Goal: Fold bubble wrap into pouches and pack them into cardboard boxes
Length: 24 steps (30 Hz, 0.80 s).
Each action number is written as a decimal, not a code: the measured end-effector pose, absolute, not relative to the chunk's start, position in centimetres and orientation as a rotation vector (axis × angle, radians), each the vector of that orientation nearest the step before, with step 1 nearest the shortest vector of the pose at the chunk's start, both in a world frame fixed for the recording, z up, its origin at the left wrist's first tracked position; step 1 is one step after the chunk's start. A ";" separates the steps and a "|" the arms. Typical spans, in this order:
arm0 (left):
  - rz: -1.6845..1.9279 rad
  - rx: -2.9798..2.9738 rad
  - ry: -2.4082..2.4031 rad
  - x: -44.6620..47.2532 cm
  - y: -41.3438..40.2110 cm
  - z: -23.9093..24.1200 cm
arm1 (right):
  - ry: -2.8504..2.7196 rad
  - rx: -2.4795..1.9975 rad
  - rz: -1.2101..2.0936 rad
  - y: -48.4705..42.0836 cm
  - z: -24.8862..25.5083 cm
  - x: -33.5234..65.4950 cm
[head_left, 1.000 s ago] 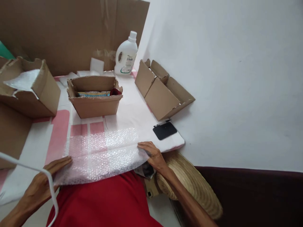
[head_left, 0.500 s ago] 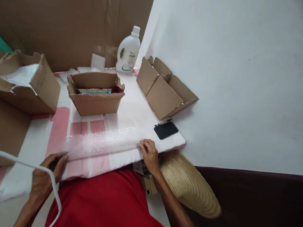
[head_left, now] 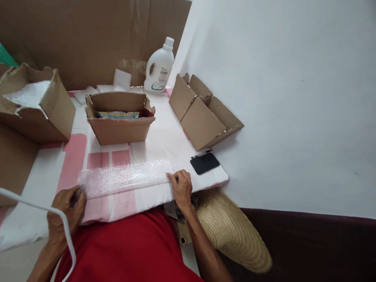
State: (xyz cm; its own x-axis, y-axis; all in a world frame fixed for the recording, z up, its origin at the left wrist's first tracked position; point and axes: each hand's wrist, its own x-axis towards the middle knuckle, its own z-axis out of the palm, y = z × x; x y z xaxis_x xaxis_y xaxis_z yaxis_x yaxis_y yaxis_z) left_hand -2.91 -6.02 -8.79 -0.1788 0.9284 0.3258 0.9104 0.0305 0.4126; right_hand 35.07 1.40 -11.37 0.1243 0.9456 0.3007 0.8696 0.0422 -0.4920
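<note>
A flat strip of clear bubble wrap [head_left: 126, 177] lies along the near side of the cloth-covered table [head_left: 164, 137]. My left hand [head_left: 69, 205] pinches its left end between thumb and fingers. At the right end, my right hand [head_left: 181, 187] has its fingers curled, with the thumb at the corner of the wrap. Just beyond my right hand lies a black phone [head_left: 205, 163], with a thin dark item along its far edge. Farther back, facing me, stands an open cardboard box [head_left: 122, 132] with packets inside.
At left stands a cardboard box [head_left: 58, 113] holding bubble wrap. A divided cardboard holder [head_left: 202, 121] leans near the white wall, beside a white detergent bottle [head_left: 160, 70]. A white cable [head_left: 63, 219] crosses before my left arm. A straw hat [head_left: 232, 231] hangs below the table's right edge.
My left hand has shifted slightly right along with its end of the bubble wrap. My right hand has moved slightly left, its fingers more curled. The wrap looks sharper and flatter.
</note>
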 end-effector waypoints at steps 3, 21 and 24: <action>0.861 2.073 2.271 -3.0 -5.9 -9.0 | -1.754 -1.881 0.179 1.8 -11.3 35.0; 0.686 2.486 1.744 4.7 -5.8 -10.5 | -1.608 -1.678 -0.047 0.4 -9.2 30.1; 0.738 2.466 1.710 4.5 -5.8 -10.5 | -2.111 -1.296 0.097 -1.3 -8.7 25.0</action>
